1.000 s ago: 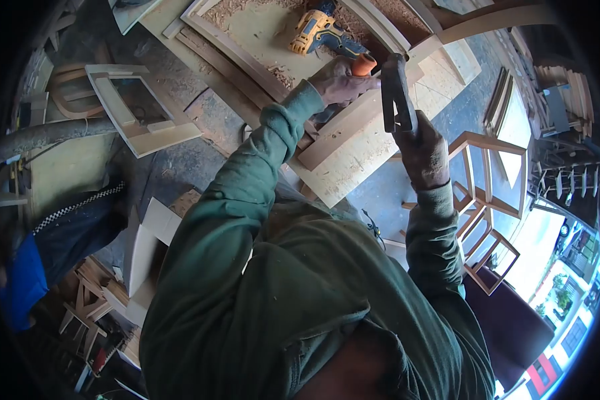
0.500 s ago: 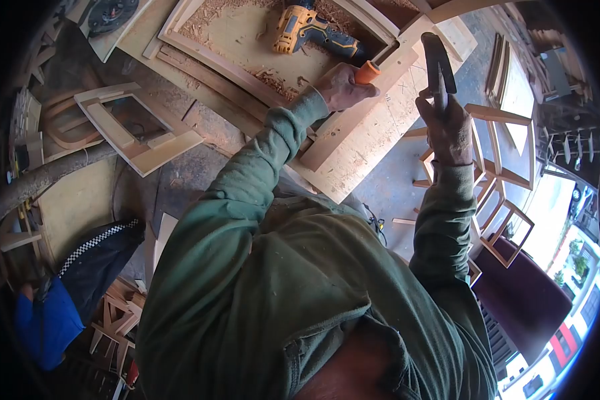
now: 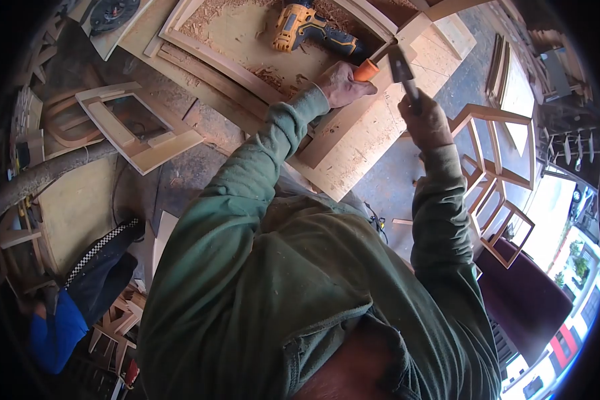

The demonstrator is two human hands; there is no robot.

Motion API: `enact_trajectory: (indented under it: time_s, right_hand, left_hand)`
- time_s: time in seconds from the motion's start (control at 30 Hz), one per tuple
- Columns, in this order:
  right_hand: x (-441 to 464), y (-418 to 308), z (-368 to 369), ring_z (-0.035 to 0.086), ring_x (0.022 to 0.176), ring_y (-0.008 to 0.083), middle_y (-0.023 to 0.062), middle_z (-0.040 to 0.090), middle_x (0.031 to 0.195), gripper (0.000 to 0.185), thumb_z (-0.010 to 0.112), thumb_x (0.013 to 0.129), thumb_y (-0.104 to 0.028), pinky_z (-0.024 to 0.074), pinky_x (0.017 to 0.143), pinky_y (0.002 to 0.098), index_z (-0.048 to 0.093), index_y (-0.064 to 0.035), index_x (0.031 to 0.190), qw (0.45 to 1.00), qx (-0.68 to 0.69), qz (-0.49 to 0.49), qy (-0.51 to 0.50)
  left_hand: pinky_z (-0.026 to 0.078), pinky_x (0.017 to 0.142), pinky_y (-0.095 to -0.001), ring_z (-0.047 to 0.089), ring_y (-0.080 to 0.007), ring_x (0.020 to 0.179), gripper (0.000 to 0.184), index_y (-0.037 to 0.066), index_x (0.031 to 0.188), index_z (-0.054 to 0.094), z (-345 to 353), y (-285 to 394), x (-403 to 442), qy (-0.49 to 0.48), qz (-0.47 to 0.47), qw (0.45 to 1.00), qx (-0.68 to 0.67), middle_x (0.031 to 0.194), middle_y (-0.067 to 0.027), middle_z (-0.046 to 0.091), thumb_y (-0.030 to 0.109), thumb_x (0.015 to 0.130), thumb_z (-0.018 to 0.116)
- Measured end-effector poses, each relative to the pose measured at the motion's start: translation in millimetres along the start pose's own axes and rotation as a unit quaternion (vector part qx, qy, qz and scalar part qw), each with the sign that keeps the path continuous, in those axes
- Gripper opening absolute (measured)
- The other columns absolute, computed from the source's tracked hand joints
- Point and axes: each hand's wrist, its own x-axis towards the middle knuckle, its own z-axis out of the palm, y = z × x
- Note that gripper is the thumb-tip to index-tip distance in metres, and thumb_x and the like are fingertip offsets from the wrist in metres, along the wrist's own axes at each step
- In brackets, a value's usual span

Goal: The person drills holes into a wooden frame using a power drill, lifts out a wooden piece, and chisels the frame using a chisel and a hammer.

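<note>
My left hand (image 3: pixel 343 87) is closed around the orange handle of a chisel (image 3: pixel 366 70); the blade is hidden behind the hand and wood. Beneath it lies a thick light wooden piece (image 3: pixel 343 127), with shavings scattered on the pale board (image 3: pixel 373 137) beside it. My right hand (image 3: pixel 428 125) grips a hammer (image 3: pixel 401 72) by its handle. The hammer's dark head appears just right of the orange handle, with a small gap between them in this view.
A yellow and black cordless drill (image 3: pixel 327 39) lies among shavings inside a wooden frame (image 3: pixel 213 77). Another frame (image 3: pixel 140 130) rests at left. Chair-like wooden frames (image 3: pixel 497 160) stand at right. At lower left is another person in a blue garment (image 3: pixel 59 337).
My right hand has swung the hammer left, bringing its head closer to the chisel handle. My left hand stays nearly in place. The person at lower left has shifted slightly.
</note>
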Motion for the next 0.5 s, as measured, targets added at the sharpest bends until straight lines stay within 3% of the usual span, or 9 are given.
enact_trajectory:
  time_s: [0.07,0.23,0.33,0.43,0.5]
  right_hand:
    - [-2.8,0.7,-3.8,0.064,0.076,0.0417,0.0217,0.062,0.075,0.019,0.062,0.086,-0.013,0.0494,0.065,0.0465,0.060,-0.0022,0.101,0.997,0.017,0.033,-0.073]
    - [-1.3,-3.5,-4.4,0.065,0.074,0.0384,0.0215,0.065,0.079,0.018,0.068,0.084,-0.018,0.0495,0.067,0.0439,0.062,-0.0026,0.091,0.994,0.065,0.067,-0.065]
    - [-7.9,-11.9,-4.1,0.065,0.072,0.0360,0.0198,0.065,0.077,0.017,0.068,0.085,-0.019,0.0491,0.067,0.0426,0.062,-0.0027,0.089,0.989,0.088,0.082,-0.082]
    - [-11.9,-12.5,-7.6,0.062,0.067,0.0240,0.0139,0.062,0.072,0.019,0.069,0.084,-0.020,0.0479,0.065,0.0387,0.064,-0.0035,0.091,0.982,0.136,0.100,-0.081]
    - [-11.4,-14.6,-16.2,0.060,0.066,0.0191,0.0110,0.060,0.070,0.019,0.070,0.084,-0.020,0.0472,0.064,0.0367,0.065,-0.0037,0.093,0.980,0.148,0.111,-0.076]
  left_hand:
    - [0.046,0.062,-0.0319,0.053,-0.0098,0.064,0.031,0.002,0.080,0.067,3.5,-0.4,5.6,-0.008,0.020,1.000,0.008,0.067,-0.0019,0.061,0.031,0.080,0.078]
    - [0.043,0.059,-0.0294,0.049,-0.0063,0.065,0.021,0.003,0.083,0.066,15.6,-3.6,-3.4,0.058,0.120,0.989,-0.064,0.068,0.0028,0.055,0.021,0.086,0.074]
    - [0.043,0.059,-0.0290,0.048,-0.0076,0.064,0.022,0.003,0.080,0.063,7.4,35.9,-39.1,0.041,0.119,0.991,-0.056,0.065,0.0033,0.052,0.020,0.087,0.075]
    - [0.038,0.052,-0.0265,0.043,-0.0075,0.056,0.029,0.006,0.073,0.056,-16.5,43.7,-54.7,-0.061,0.219,0.973,0.025,0.062,0.0050,0.047,0.021,0.089,0.074]
    - [0.033,0.047,-0.0249,0.038,-0.0064,0.050,0.032,0.010,0.072,0.051,-26.5,54.3,-57.3,-0.150,0.093,0.979,-0.105,0.059,0.0063,0.043,0.023,0.090,0.073]
